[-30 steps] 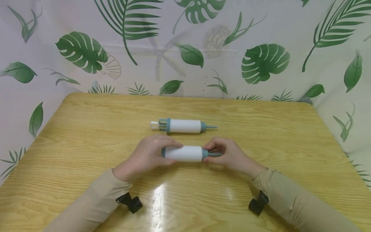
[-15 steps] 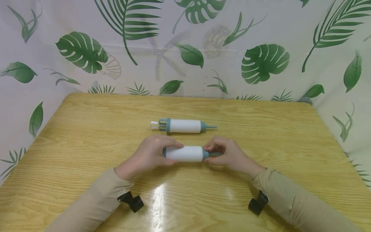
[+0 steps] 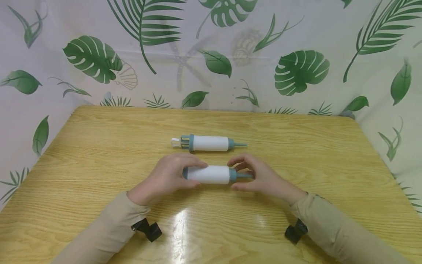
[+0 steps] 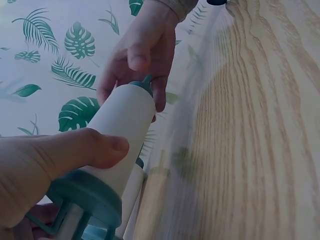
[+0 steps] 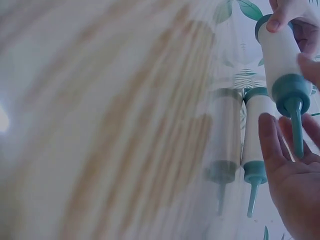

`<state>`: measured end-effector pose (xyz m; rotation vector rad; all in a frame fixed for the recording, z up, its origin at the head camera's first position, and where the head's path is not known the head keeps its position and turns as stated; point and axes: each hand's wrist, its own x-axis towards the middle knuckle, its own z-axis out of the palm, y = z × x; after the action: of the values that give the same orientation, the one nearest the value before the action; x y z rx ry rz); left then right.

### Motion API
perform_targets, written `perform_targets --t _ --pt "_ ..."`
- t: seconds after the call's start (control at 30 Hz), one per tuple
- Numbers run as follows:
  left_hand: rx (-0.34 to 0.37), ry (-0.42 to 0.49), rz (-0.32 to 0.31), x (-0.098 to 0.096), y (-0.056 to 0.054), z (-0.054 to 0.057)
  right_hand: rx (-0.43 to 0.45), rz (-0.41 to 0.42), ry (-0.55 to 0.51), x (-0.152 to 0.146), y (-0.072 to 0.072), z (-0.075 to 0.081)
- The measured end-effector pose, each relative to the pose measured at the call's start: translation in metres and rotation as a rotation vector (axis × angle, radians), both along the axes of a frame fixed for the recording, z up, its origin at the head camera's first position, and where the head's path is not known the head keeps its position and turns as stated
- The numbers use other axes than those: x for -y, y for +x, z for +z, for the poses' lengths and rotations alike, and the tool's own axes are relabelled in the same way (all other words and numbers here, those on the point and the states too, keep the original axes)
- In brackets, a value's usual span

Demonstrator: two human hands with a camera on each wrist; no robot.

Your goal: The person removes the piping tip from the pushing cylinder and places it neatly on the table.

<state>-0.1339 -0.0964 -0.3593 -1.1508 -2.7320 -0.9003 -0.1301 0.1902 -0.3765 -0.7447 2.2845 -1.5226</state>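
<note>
Covering the far edge at twelve o'clock, with the held tube taken as dial centre in the head view: one cloth backdrop, white, green leaf print.

Table: one, wood-grain, extending to every hour round the centre.

Sleeves: one pair, tan; left sleeve toward eight o'clock, right sleeve toward four.

Left hand: at nine o'clock, grasping the rear of the held tube, forefinger and thumb laid along opposite sides of the barrel.

Right hand: at three o'clock, released; thumb and fingers parted and curved about the nozzle end, gripping nothing. Whether a finger grazes the tube cannot be told.

Held tube: syringe-like, white barrel, teal ends, lying along the nine-to-three line between the hands; apparently raised off the table.

Second tube: like pattern, at twelve o'clock near the first, parallel, resting on the table, untouched.

Wrist devices: two, black; one near seven o'clock, one near five.

Collar: teal, seated at the barrel's front.

Nozzle: teal, slim, pointing to three o'clock.

Change noted: right fingertips, half a second ago pinching the collar, have come away from it; left grip and second tube are much the same. Judged meaning: the left hand now bears the tube alone, and handling at the collar is interrupted; its tightness cannot be read.
</note>
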Motion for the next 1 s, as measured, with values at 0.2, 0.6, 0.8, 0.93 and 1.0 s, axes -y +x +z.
perform_targets --t 0.2,0.6,0.8,0.93,1.0 --pt "0.015 0.019 0.005 0.0015 0.001 0.0005 0.038 -0.02 0.052 -0.003 0.0011 -0.0003" --pt "0.017 0.039 0.0 0.0009 0.0003 -0.003 -0.019 -0.046 0.028 -0.0007 0.0024 -0.0004" --pt "0.021 0.036 0.003 0.002 0.0003 -0.0039 -0.002 -0.071 0.081 -0.0016 0.0011 -0.0016" --pt "0.037 0.034 0.002 0.0026 0.0003 -0.0039 0.027 -0.069 0.078 -0.0021 0.0011 -0.0024" --pt "0.041 0.033 0.001 0.0028 0.0001 -0.0041 0.041 -0.064 0.055 -0.0019 0.0019 -0.0022"
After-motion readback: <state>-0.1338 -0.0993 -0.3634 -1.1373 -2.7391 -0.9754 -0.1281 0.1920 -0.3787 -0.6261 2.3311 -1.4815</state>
